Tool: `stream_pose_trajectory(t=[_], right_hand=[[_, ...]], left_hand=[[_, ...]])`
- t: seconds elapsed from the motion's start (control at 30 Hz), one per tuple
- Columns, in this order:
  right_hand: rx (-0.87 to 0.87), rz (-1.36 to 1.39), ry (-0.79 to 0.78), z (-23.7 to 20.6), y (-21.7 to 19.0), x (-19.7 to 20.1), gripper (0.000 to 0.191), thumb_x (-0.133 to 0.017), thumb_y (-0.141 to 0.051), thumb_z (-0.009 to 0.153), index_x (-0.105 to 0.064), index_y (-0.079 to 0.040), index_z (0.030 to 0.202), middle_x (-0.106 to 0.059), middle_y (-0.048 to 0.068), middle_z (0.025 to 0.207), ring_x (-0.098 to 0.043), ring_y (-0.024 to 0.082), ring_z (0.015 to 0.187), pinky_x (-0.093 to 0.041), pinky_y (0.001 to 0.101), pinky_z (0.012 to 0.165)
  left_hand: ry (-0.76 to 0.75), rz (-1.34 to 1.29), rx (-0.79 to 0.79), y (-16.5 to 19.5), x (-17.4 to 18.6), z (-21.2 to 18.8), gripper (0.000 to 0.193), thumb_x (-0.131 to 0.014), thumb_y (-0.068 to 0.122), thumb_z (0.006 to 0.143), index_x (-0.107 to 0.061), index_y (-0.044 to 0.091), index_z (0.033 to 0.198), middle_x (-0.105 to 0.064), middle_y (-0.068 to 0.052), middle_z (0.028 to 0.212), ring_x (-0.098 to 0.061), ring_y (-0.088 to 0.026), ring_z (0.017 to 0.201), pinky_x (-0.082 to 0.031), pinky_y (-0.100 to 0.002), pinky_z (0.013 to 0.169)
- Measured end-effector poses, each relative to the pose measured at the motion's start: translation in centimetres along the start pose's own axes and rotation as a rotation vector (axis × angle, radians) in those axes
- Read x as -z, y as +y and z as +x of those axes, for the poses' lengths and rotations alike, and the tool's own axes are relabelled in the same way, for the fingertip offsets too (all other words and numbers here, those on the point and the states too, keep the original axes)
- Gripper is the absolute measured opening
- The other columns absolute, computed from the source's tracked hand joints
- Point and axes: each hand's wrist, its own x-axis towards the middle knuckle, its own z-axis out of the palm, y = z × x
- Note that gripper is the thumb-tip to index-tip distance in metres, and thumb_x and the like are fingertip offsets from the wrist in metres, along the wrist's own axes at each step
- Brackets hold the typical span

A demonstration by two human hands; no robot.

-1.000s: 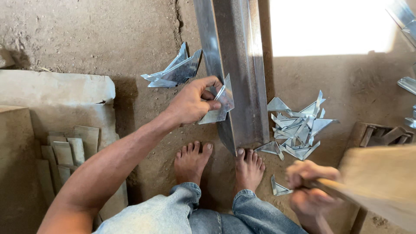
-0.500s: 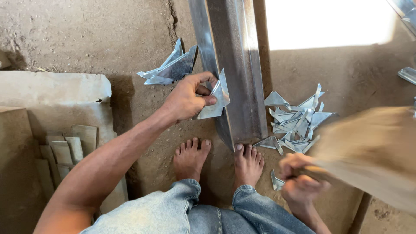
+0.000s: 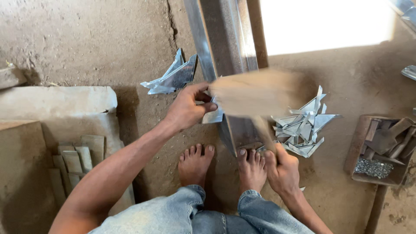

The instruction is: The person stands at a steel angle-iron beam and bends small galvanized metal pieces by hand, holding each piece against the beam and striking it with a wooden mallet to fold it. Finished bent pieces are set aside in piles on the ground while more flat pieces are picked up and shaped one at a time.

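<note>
Presently left hand (image 3: 187,108) pinches a metal piece (image 3: 214,116) against the steel beam (image 3: 225,47); right hand (image 3: 282,167), at 5 o'clock, grips a blurred wooden mallet (image 3: 255,93).

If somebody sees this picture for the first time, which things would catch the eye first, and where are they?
First, the blurred wooden mallet at centre, its handle gripped by the right hand, over the long metal beam running up from the bare feet. Next, the left hand pressing a small metal piece against the beam's left side. Piles of cut metal triangles lie left and right of the beam.
</note>
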Motion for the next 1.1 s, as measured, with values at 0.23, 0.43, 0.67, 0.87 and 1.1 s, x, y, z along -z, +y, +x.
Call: stream_pose_trajectory(t=[0.23,0.43,0.67,0.87,1.1], right_hand=[[0.081,0.805,0.198,-0.2,0.8,-0.5,0.035,-0.053,-0.039,0.105,-0.060,-0.005,0.103,-0.054,0.000,0.067,-0.051,0.009,0.054,-0.042,0.0241,0.046],[-0.340,0.777,0.183,0.4,1.8,-1.7,0.039,-0.049,-0.038,0.108,-0.059,-0.004,0.094,-0.052,0.001,0.064,-0.048,0.011,0.050,-0.039,0.0272,0.042],[-0.345,0.544,0.075,0.7,1.4,-1.3,0.050,-0.052,-0.051,0.106,-0.056,-0.003,0.090,-0.048,0.004,0.062,-0.043,0.015,0.051,-0.035,0.0334,0.043],[-0.148,1.119,0.337,-0.4,0.9,0.4,0.049,-0.055,-0.057,0.105,-0.055,-0.008,0.096,-0.048,0.001,0.062,-0.046,0.013,0.047,-0.038,0.0314,0.041],[-0.593,0.704,0.183,0.6,1.5,-2.4,0.044,-0.047,-0.045,0.106,-0.056,-0.005,0.089,-0.049,0.003,0.060,-0.042,0.013,0.046,-0.031,0.0317,0.039]], left_hand=[[-0.012,-0.059,-0.121,-2.0,-0.2,0.3,0.019,-0.074,0.005,0.088,-0.067,0.007,0.105,-0.075,-0.003,0.099,-0.069,-0.012,0.096,-0.054,-0.032,0.091],[-0.015,-0.172,-0.278,-4.2,-0.7,1.2,0.023,-0.078,0.005,0.090,-0.059,0.006,0.102,-0.060,0.003,0.099,-0.060,-0.010,0.099,-0.053,-0.030,0.091],[-0.036,-0.281,-0.197,-5.5,-0.7,1.4,0.025,-0.078,0.009,0.087,-0.058,0.010,0.102,-0.059,0.005,0.098,-0.058,-0.006,0.093,-0.054,-0.027,0.083],[0.051,-0.226,-0.233,-5.6,-0.9,2.3,0.026,-0.088,0.016,0.083,-0.063,0.009,0.087,-0.065,0.004,0.085,-0.061,-0.007,0.081,-0.051,-0.025,0.075],[0.108,-0.222,-0.296,-7.0,-0.7,3.1,0.027,-0.092,0.021,0.078,-0.068,0.008,0.080,-0.066,0.004,0.080,-0.059,-0.006,0.075,-0.049,-0.024,0.070]])
